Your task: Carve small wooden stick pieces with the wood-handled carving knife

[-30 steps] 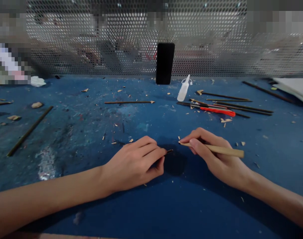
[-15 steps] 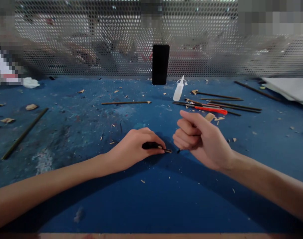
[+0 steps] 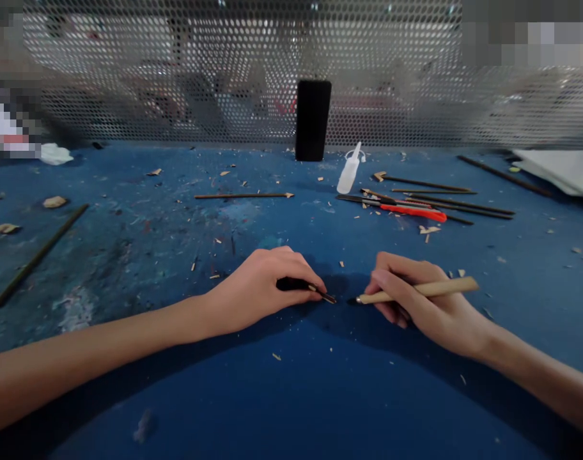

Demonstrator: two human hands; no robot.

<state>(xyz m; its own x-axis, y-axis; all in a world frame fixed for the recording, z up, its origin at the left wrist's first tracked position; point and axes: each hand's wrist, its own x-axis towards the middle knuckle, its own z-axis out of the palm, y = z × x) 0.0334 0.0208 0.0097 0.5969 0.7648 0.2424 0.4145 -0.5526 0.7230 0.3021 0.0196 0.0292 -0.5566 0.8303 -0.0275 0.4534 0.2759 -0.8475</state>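
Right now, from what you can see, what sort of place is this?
Probably a model-making or craft workshop. A scarred blue workbench is littered with wood chips, and it holds thin sticks, a red-handled utility knife and a plastic squeeze bottle.

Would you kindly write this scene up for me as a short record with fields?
left hand: pinches a short dark stick
right hand: holds a slim pale wooden tool like a pen, its tip apart from the stick
surface: blue workbench, strewn with wood chips
nearby: red-handled craft knife, white squeeze bottle, dark sticks
behind: upright black slab, perforated metal screen
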